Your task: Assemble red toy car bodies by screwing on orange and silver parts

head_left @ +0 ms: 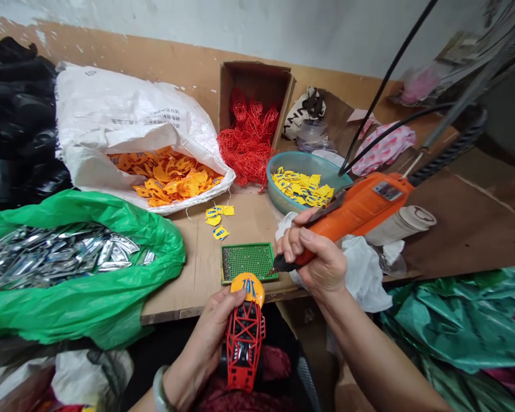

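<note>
My left hand (212, 329) is closed around a toy car (244, 337) with a red lattice frame, black inner parts and a round orange front piece (248, 288). My right hand (320, 257) grips an orange electric screwdriver (352, 209), its black nose angled down to the left. The screwdriver's tip is over the right edge of a green perforated tray (249, 258) of small screws, just above and right of the orange piece. Whether the tip touches a screw is too small to tell. Several yellow stickered pieces (217, 220) lie on the cardboard tabletop (189, 274).
A white sack (133, 109) of orange pieces, a cardboard box (257, 74) spilling red frames and a teal bowl (278, 191) of yellow pieces stand behind. At left sits a green bag (154, 292) of shiny silver parts. Cables (386, 86) hang from the upper right.
</note>
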{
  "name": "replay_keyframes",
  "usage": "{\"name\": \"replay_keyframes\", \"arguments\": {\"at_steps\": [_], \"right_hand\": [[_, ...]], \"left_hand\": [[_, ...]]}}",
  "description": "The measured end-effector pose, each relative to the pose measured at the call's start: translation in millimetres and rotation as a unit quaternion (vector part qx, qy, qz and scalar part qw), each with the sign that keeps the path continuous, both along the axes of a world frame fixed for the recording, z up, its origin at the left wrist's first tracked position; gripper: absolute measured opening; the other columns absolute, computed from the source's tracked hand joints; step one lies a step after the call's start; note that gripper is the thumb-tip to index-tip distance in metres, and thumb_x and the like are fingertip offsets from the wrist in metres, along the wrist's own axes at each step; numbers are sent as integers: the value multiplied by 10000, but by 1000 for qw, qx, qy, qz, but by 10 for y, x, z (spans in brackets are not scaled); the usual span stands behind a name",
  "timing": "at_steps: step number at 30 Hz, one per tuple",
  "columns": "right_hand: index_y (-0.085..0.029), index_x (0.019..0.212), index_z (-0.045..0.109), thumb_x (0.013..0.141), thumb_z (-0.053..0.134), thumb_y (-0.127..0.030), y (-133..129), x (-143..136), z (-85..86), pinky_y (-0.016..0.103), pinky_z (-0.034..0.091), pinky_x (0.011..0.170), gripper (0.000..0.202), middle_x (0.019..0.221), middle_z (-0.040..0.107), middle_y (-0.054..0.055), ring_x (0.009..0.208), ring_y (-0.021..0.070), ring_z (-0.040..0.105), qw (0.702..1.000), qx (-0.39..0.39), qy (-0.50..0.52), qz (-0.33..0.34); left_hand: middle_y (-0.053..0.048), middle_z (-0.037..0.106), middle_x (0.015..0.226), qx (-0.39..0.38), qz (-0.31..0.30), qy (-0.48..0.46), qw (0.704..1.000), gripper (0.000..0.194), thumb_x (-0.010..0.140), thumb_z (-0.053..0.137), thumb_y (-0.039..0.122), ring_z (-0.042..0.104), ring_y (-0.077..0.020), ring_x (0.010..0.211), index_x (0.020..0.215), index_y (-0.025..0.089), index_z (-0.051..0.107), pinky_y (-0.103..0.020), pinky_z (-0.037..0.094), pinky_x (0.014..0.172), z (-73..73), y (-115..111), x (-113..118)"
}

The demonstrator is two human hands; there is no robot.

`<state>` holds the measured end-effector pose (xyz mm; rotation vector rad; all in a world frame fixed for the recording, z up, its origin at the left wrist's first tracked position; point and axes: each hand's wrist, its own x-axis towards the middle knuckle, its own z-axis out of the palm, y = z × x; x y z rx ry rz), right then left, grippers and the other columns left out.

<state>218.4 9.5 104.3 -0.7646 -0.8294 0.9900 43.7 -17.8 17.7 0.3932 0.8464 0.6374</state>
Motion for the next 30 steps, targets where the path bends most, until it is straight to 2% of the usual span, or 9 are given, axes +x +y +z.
{"name": "replay_keyframes", "arguments": {"at_steps": [3, 7, 19, 25, 30], "right_hand": [[-204, 900, 614, 737, 711, -255, -111, -98, 41, 300, 472, 508, 197, 476, 534, -89, 385, 119, 513, 1000, -5, 8, 28], [-202, 898, 624, 734, 718, -263, -178, -177, 30, 310, 469, 511, 199, 476, 535, -84, 376, 122, 502, 999, -3, 8, 42], [-216, 923, 591, 773, 718, -283, -191, -235, -86, 318, 482, 532, 208, 504, 536, -85, 403, 130, 514, 998, -5, -9, 69], [-220, 938, 588, 813, 707, -312, -211, -245, -93, 287, 447, 509, 196, 504, 514, -87, 418, 120, 498, 995, 5, -37, 96], [-231, 932, 569, 831, 700, -301, -207, -244, -86, 280, 452, 512, 180, 509, 486, -99, 416, 112, 495, 993, 16, -50, 108]], "left_hand": [[-40, 726, 683, 2, 2, 0, 1000, 338, 699, 866, 363, 619, -102, 524, 880, 105, 743, -198, 507, 516, -15, -8, -7], [-45, 738, 696, -2, 9, 9, 1000, 361, 678, 874, 349, 633, -116, 532, 899, 100, 735, -224, 530, 541, -15, -22, -27], [-55, 752, 735, 11, 14, 15, 1000, 419, 651, 892, 368, 629, -115, 548, 939, 106, 735, -213, 499, 550, 73, -32, -42], [-53, 748, 741, 19, 25, 26, 999, 456, 611, 913, 370, 618, -121, 561, 940, 111, 733, -227, 488, 568, 120, -40, -50], [-46, 746, 761, 25, 24, 13, 999, 415, 649, 897, 349, 614, -115, 571, 948, 123, 721, -221, 471, 573, 122, -51, -79]]}}
